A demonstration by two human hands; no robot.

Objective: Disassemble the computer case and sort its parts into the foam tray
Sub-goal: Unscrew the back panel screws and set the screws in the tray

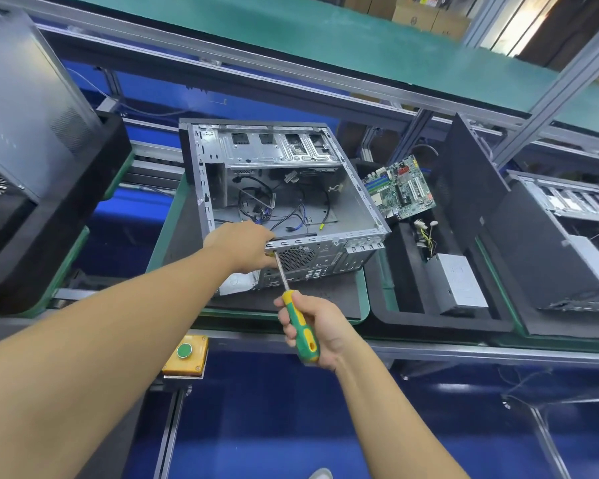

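- A green-edged pallet point(173, 236) on a conveyor line point(429, 347) bore the open computer case point(357, 202), beside the foam tray point(412, 271)
- The left hand point(242, 247), arm outstretched, gripped its rear rim
- The right hand point(320, 326) clasped a screwdriver point(301, 323) angled up toward that rim

We count two hands, the left hand point(242, 248) and the right hand point(320, 331), and one screwdriver point(301, 328). We see two opened cases: the middle computer case point(284, 188) and the right-edge case point(567, 216). We also count one motherboard point(400, 186), one power supply point(459, 281), one foam tray point(408, 271) and one green push button point(184, 350).
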